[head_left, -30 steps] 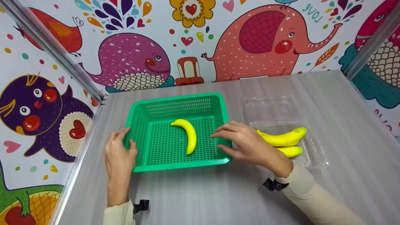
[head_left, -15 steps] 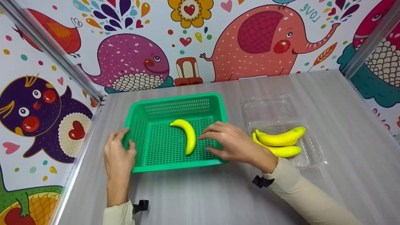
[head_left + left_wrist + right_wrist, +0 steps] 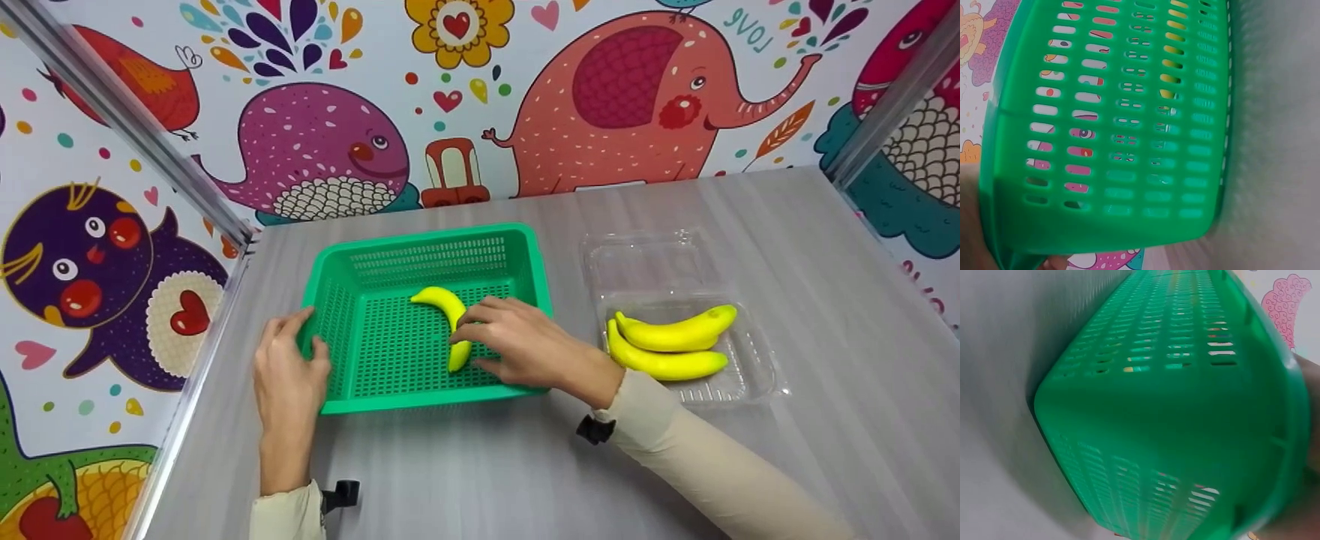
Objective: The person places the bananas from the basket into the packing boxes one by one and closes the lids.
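A green plastic basket [image 3: 420, 403] with slotted walls stands on the table, seen from outside in both wrist views. One yellow banana [image 3: 441, 298] lies on its floor. At the basket's left rim, my left hand [image 3: 289, 367] grips the edge between thumb and fingers. My right hand [image 3: 517, 341] reaches in over the right wall, palm down. Its fingertips overlap the banana's middle in the head view, and the thumb stays apart from them. To the right, more bananas [image 3: 671, 365] lie in a clear plastic clamshell box [image 3: 757, 367].
The clamshell's lid [image 3: 649, 262] lies folded back behind its base. Printed cartoon walls [image 3: 457, 97] rise at the back and sides of the grey table [image 3: 465, 472], with metal posts [image 3: 150, 135] at the corners.
My right hand has moved left from the basket's right rim to over the banana inside, uncovering the bananas in the box. The left hand stays at the rim.
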`<state>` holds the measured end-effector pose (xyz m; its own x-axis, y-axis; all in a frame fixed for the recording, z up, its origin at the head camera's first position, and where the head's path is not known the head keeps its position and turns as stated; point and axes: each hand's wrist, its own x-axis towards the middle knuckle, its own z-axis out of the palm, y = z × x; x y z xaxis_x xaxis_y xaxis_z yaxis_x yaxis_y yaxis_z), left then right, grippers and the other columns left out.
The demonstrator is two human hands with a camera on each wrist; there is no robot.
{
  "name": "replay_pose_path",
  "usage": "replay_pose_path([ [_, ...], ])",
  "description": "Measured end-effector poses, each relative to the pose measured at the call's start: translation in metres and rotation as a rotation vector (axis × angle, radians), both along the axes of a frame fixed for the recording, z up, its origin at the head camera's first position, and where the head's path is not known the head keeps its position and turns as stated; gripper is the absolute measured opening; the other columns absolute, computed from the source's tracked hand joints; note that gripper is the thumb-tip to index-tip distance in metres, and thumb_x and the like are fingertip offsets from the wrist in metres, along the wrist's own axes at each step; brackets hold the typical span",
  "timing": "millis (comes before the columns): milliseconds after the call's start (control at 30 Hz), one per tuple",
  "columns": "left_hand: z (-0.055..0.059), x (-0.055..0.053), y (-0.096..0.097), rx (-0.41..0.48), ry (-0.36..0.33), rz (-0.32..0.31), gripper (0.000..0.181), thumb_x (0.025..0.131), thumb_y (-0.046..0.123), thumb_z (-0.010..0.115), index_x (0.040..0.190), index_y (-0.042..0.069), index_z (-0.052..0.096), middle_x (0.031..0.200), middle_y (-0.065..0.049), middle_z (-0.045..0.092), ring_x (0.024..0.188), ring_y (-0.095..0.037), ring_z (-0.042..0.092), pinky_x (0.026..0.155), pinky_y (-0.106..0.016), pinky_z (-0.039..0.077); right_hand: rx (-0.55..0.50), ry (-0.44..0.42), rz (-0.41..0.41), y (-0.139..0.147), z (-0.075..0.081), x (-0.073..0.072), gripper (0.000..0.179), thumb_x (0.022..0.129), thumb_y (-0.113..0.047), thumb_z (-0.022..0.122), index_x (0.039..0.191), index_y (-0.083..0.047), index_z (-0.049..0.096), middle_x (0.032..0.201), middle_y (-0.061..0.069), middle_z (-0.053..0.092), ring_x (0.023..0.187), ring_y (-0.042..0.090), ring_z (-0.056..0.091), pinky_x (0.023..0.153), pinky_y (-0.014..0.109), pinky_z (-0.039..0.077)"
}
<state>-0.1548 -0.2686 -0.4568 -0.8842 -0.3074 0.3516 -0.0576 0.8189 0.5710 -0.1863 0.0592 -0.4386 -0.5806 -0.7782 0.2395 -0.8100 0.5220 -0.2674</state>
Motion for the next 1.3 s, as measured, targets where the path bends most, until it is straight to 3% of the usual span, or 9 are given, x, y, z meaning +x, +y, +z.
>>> replay_pose_path([
  [433,0.0,0.0,0.0,-0.013,-0.001,0.002,0.044,0.098,-0.004,0.068,0.142,0.002,0.07,0.132,-0.025,0.068,0.123,-0.048,0.068,0.097,-0.062,0.059,0.041,-0.014,0.007,-0.015,-0.008,-0.009,0.037,0.098,-0.023,0.083,0.135,-0.02,0.076,0.135,0.001,0.074,0.132,0.025,0.064,0.116,0.045,0.055],
  [733,-0.001,0.0,0.0,-0.014,0.033,0.002,0.043,0.097,-0.005,0.067,0.139,0.001,0.072,0.129,-0.025,0.069,0.117,-0.049,0.071,0.089,-0.062,0.061,0.059,-0.018,0.041,-0.027,-0.012,-0.013,0.036,0.098,-0.023,0.083,0.133,-0.018,0.077,0.135,0.003,0.073,0.133,0.024,0.064,0.116,0.042,0.054],
  [1033,0.0,0.0,0.001,0.007,0.0,0.013,0.044,0.098,-0.003,0.068,0.142,0.002,0.07,0.132,-0.025,0.067,0.122,-0.047,0.069,0.096,-0.062,0.06,0.102,-0.02,0.079,-0.031,-0.02,-0.016,0.032,0.101,-0.01,0.076,0.132,-0.016,0.078,0.136,0.001,0.076,0.132,0.022,0.065,0.115,0.041,0.055],
  [1300,0.0,0.001,0.001,0.018,-0.001,0.011,0.045,0.098,-0.003,0.068,0.143,0.003,0.07,0.132,-0.025,0.067,0.122,-0.048,0.068,0.094,-0.062,0.06,0.17,-0.074,0.075,-0.032,-0.021,-0.017,0.044,0.099,0.005,0.068,0.135,-0.018,0.078,0.145,0.0,0.073,0.14,0.025,0.062,0.118,0.048,0.053],
])
